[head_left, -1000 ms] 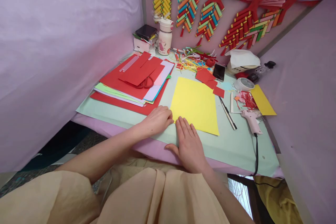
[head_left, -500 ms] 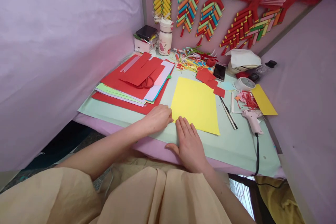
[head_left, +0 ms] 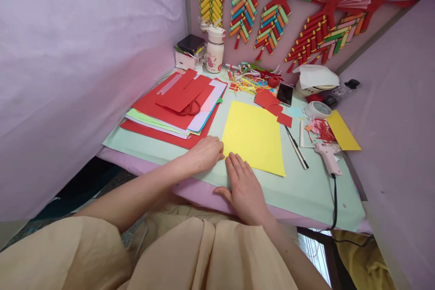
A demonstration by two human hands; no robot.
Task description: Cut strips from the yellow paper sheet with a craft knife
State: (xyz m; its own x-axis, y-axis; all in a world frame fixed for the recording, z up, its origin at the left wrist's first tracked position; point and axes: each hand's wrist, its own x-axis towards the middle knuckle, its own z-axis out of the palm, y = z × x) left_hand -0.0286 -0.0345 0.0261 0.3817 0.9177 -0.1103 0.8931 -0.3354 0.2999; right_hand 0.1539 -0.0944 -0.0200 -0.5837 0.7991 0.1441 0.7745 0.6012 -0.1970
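A yellow sheet of paper (head_left: pixel 254 136) lies flat on the pale green tabletop (head_left: pixel 306 199). My left hand (head_left: pixel 208 153) is closed at the sheet's lower left corner, its fingers curled on the paper's edge; the fingertips are partly hidden. Just right of it, my right hand (head_left: pixel 245 186) lies flat, palm down, with its thumb spread and its fingertips on the sheet's lower edge. Left of the sheet is a stack of coloured papers (head_left: pixel 159 115), red on top, with red-handled scissors (head_left: pixel 192 108) partly under a red piece.
A glue gun (head_left: pixel 328 158), a pen (head_left: pixel 296 147), a tape roll (head_left: pixel 318 109) and a yellow piece (head_left: pixel 343 131) lie at right. Behind the sheet are red scraps (head_left: pixel 268 101), a phone (head_left: pixel 284 94), paper strips (head_left: pixel 251 84) and a white bottle (head_left: pixel 215 50).
The view has shifted very slightly. My right fingertips have slid a little to the left along the lower edge, closer to my left hand.
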